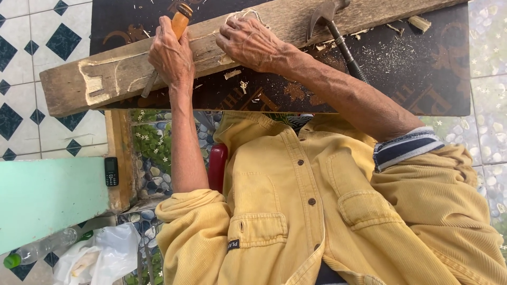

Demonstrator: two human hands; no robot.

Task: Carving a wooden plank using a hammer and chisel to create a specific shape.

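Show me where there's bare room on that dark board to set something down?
The dark board is barest at its right end, right of the hammer, though dusted with shavings. Around the plank it is crowded: the left hand grips a chisel and the right hand presses down.

Makeshift woodcarving spot on the tiled floor of a home or yard

A weathered wooden plank (222, 53) with carved cuts lies across a dark board (422, 74) strewn with shavings (391, 53), a hammer (338, 31) resting on it at the far right. White floor tiles with dark diamonds (31, 47) run along the left and pebble-patterned tiles (491, 121) along the right. Household oddments sit near left: a small black phone (111, 171), a plastic bottle (37, 250), a white plastic bag (100, 258).
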